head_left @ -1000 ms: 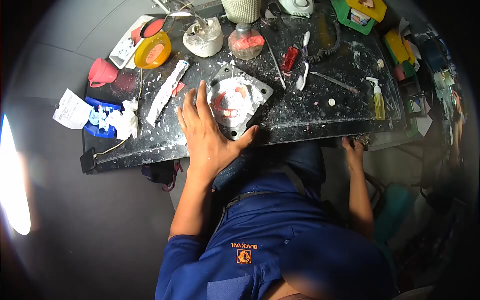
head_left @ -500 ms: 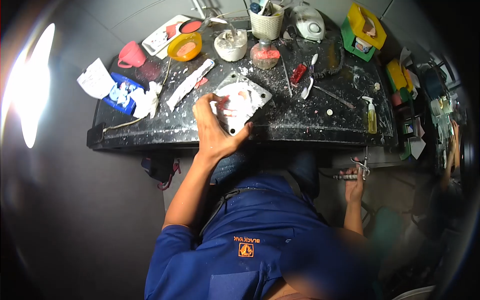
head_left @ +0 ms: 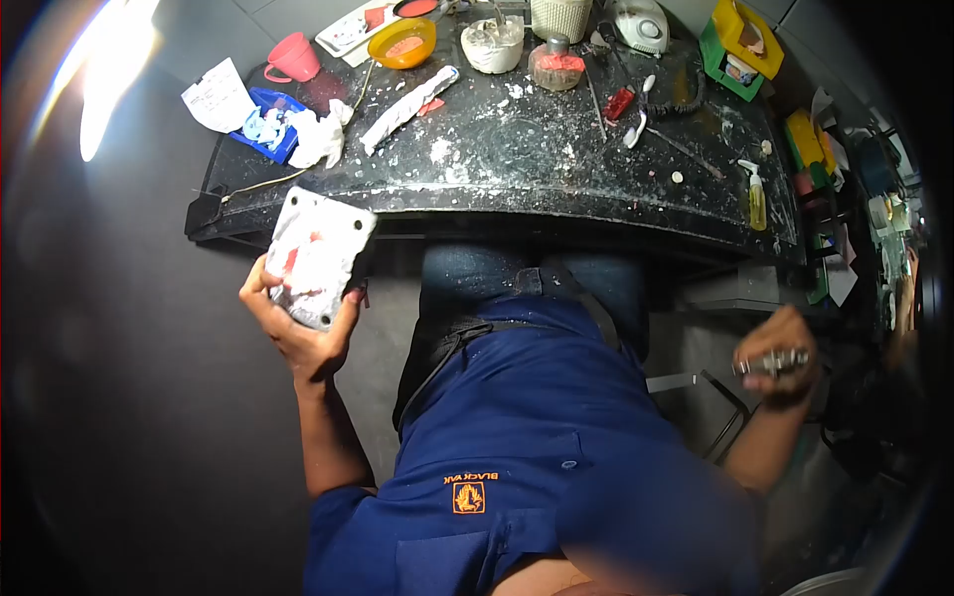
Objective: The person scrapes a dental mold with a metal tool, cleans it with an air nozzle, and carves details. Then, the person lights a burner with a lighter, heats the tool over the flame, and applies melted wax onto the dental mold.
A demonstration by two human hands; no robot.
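Observation:
My left hand [head_left: 310, 343] grips a dental flask half [head_left: 323, 260] by its lower end, out past the front edge of the bench on the left. White plaster fills the flask, with pinkish-red patches in its middle and dark holes at its corners. Off to the right, low beside the bench, my right hand [head_left: 792, 343] is closed around a shiny metal blow gun [head_left: 773, 364]. Blur and the fingers hide part of that tool.
The dark bench [head_left: 477, 184] is spattered with white bits. On it stand a white plaster bowl [head_left: 491, 48], an orange bowl [head_left: 402, 45], a pink cup [head_left: 293, 58], a blue tray [head_left: 268, 124], a glass burner [head_left: 556, 68] and a spray bottle [head_left: 756, 199].
My left hand has carried the flask half leftward off the bench, tilting it. My right hand has moved right and turned with the blow gun. The view has shifted, so the bench sits higher.

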